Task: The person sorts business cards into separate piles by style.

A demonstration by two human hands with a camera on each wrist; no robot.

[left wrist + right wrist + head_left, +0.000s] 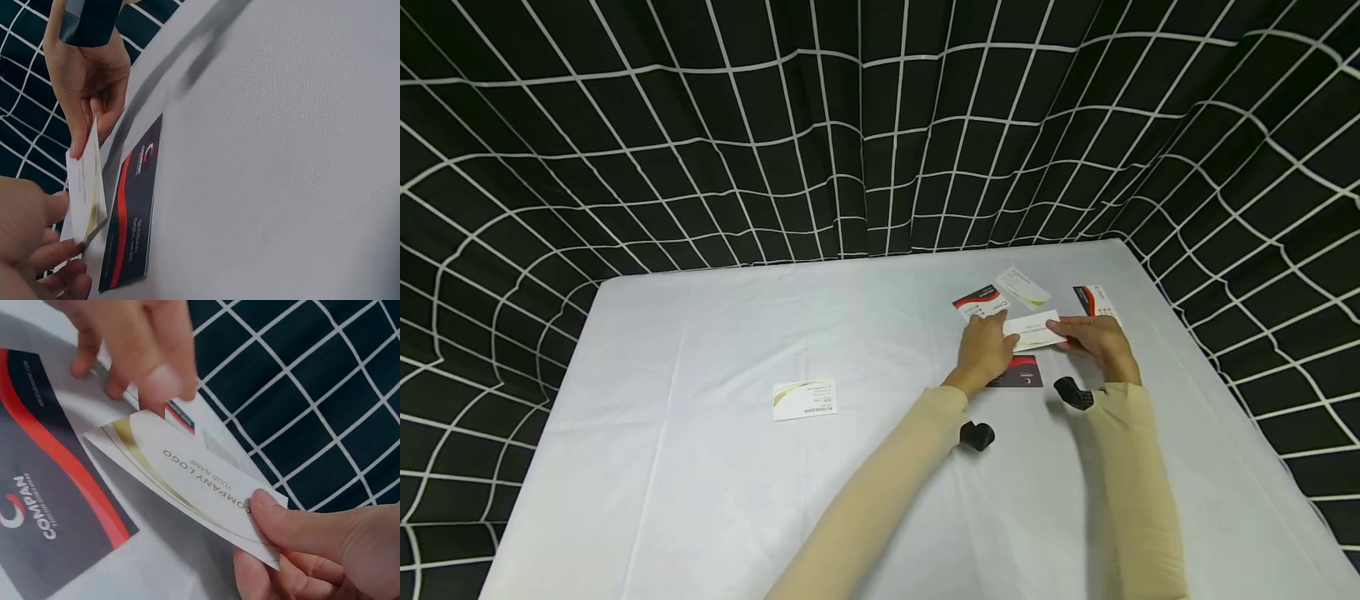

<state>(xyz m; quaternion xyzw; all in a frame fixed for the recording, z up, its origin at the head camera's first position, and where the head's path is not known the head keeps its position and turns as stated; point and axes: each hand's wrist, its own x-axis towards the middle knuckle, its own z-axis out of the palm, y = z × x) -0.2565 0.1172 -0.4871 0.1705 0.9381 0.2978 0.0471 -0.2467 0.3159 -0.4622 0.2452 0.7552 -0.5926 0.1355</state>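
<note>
the held business card (187,484) is white with a gold curve and grey lettering. the card lying under it (130,212) is dark navy with a red swoosh and white text. the tablecloth (715,467) is pale grey-white, the backdrop curtain (700,125) black with a white grid, the sleeves (887,492) beige.

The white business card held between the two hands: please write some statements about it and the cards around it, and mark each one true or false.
1. Both hands hold the white card. True: the left hand and the right hand each pinch one end.
2. The white card lies flat on the table. False: it is lifted above it.
3. A dark card with a red stripe lies below the hands. True.
4. The separate white card lies at the right edge. False: it lies left of both arms.
</note>
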